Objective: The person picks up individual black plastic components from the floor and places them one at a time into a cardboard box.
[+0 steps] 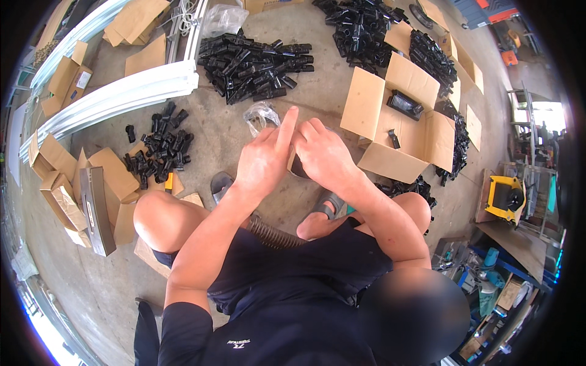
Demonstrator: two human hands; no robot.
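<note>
My left hand (264,160) and my right hand (325,152) meet in front of me, above the floor between my feet. The left index finger points straight away from me while its other fingers are curled. My right hand is closed, its fingers bent in towards the left. Whatever they grip, if anything, is hidden behind the knuckles. Just below the hands shows part of a dark thing (298,167) with a brownish edge, mostly covered. A clear plastic bag (261,114) lies crumpled beyond my left hand.
Piles of black plastic parts lie ahead (253,64), at far right (360,30) and at left (162,143). An open cardboard box (394,160) at right holds a few black parts. White metal profiles (137,91) and cardboard boxes (110,174) stand left. A coil spring (274,235) is near my knees.
</note>
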